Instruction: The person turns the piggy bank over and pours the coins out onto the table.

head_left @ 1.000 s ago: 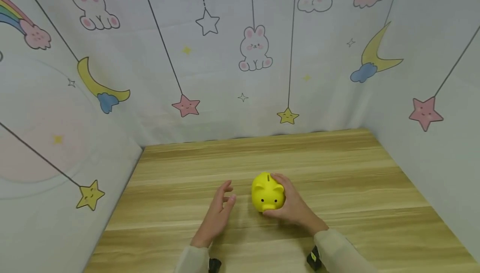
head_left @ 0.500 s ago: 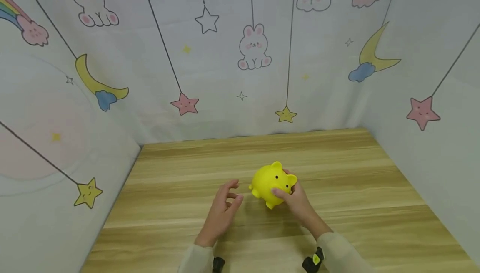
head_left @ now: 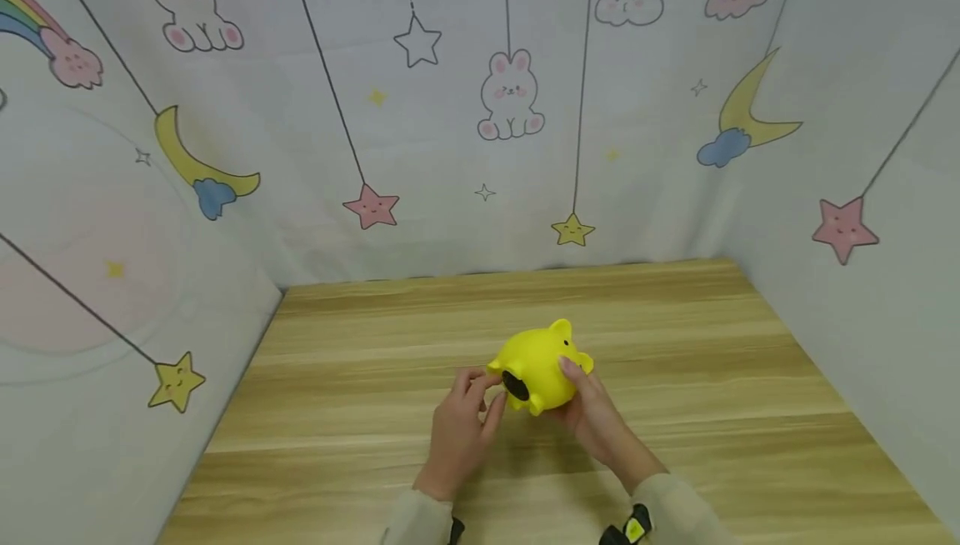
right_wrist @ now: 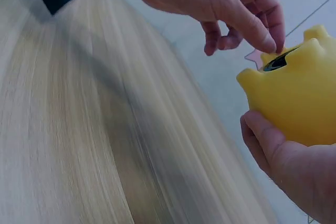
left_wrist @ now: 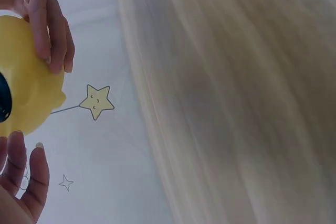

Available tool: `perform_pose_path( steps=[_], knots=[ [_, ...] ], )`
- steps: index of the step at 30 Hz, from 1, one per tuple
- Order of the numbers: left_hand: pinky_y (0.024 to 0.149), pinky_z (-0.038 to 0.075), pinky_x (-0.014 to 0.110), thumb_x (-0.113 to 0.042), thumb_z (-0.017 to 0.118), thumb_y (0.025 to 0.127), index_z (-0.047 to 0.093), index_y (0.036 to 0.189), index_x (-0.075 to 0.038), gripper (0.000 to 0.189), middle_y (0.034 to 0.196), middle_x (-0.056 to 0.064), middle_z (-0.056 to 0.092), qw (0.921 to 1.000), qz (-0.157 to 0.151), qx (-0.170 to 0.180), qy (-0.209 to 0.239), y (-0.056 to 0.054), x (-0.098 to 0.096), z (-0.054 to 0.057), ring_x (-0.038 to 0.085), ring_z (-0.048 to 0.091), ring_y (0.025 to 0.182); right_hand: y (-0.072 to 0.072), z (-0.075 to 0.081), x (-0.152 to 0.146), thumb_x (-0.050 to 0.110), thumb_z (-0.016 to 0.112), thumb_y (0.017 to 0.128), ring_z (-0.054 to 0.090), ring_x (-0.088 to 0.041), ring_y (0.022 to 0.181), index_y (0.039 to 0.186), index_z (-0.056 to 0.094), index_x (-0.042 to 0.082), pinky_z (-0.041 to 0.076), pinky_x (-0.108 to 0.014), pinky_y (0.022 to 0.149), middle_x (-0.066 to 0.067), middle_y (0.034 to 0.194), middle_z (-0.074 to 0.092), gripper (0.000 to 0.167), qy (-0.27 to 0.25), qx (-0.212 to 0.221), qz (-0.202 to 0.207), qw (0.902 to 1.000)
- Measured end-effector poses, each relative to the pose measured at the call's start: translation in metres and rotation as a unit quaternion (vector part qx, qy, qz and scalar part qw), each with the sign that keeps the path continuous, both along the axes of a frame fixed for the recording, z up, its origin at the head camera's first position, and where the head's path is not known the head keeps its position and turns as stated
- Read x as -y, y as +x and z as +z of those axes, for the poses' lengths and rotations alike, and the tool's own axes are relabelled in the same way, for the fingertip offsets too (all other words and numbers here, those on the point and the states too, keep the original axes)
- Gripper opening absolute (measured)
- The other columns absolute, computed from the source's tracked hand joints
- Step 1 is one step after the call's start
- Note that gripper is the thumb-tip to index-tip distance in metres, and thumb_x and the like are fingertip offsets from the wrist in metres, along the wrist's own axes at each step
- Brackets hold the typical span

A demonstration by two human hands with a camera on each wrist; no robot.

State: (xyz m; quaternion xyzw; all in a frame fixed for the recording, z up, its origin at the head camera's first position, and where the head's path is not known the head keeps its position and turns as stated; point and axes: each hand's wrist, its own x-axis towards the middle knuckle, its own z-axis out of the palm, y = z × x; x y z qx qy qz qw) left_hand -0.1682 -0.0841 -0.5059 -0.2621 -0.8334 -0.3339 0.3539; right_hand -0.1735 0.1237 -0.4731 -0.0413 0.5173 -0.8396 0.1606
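Observation:
A yellow piggy bank (head_left: 536, 362) is held tilted above the table, its underside turned to the left. A round black plug (head_left: 515, 385) shows on that underside. My right hand (head_left: 596, 420) grips the piggy bank from the right, its thumb over the body near the head. In the right wrist view the right hand (right_wrist: 299, 169) holds it from below. My left hand (head_left: 463, 432) is at the plug, thumb and fingertips bent loosely and right by its edge. Whether they touch it is hard to tell. In the left wrist view the left hand (left_wrist: 23, 184) has its fingers apart.
A wood-grain table (head_left: 360, 337) lies under both hands. White cloth walls (head_left: 442, 137) printed with stars, moons and rabbits enclose it at the back and both sides. A black wrist-worn device (head_left: 626, 528) sits by the right cuff.
My right hand has lifted the piggy bank from the table and tipped it, turning its head right and underside left. The left hand has moved right to the plug, which has come into view.

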Motion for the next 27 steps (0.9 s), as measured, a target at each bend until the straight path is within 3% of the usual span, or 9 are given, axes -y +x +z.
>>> perform_pose_path(
  steps=[6, 12, 20, 27],
  knots=[
    [0.056, 0.050, 0.018, -0.012, 0.078, 0.087, 0.066, 0.105, -0.006, 0.022, 0.103, 0.007, 0.056, 0.9998, -0.018, -0.003, -0.005, 0.001, -0.003, 0.008, 0.012, 0.060, 0.063, 0.000, 0.002, 0.002, 0.063, 0.038, 0.100, 0.060, -0.030, 0.110, 0.152, 0.019, 0.014, 0.047, -0.052, 0.097, -0.018, 0.134, 0.041, 0.073, -0.046, 0.068, 0.028, 0.9963],
    [0.053, 0.045, 0.017, -0.015, 0.080, 0.085, 0.069, 0.100, -0.008, 0.020, 0.098, 0.005, 0.054, 0.9996, -0.007, -0.011, -0.025, 0.003, -0.007, 0.013, 0.007, 0.050, 0.059, 0.005, -0.002, 0.000, 0.072, 0.037, 0.095, 0.062, -0.032, 0.109, 0.151, 0.018, 0.009, 0.048, -0.049, 0.096, -0.018, 0.130, 0.047, 0.086, -0.091, 0.148, 0.064, 0.9828],
    [0.053, 0.043, 0.017, -0.023, 0.086, 0.080, 0.069, 0.085, -0.010, 0.022, 0.087, 0.001, 0.051, 0.9988, -0.008, -0.006, -0.048, 0.006, -0.011, 0.026, 0.005, 0.045, 0.062, 0.012, -0.009, -0.004, 0.073, 0.035, 0.095, 0.060, -0.032, 0.112, 0.150, 0.013, 0.007, 0.045, -0.049, 0.101, -0.020, 0.128, 0.051, 0.089, -0.142, 0.177, 0.095, 0.9692],
    [0.055, 0.045, 0.020, -0.022, 0.087, 0.079, 0.068, 0.078, -0.011, 0.022, 0.079, -0.004, 0.048, 0.9978, -0.012, -0.002, -0.065, 0.008, -0.012, 0.035, 0.006, 0.047, 0.062, 0.016, -0.016, 0.000, 0.076, 0.046, 0.090, 0.056, -0.032, 0.119, 0.150, 0.013, 0.012, 0.038, -0.048, 0.107, -0.021, 0.135, 0.043, 0.093, -0.223, 0.210, 0.122, 0.9442]
  ],
)
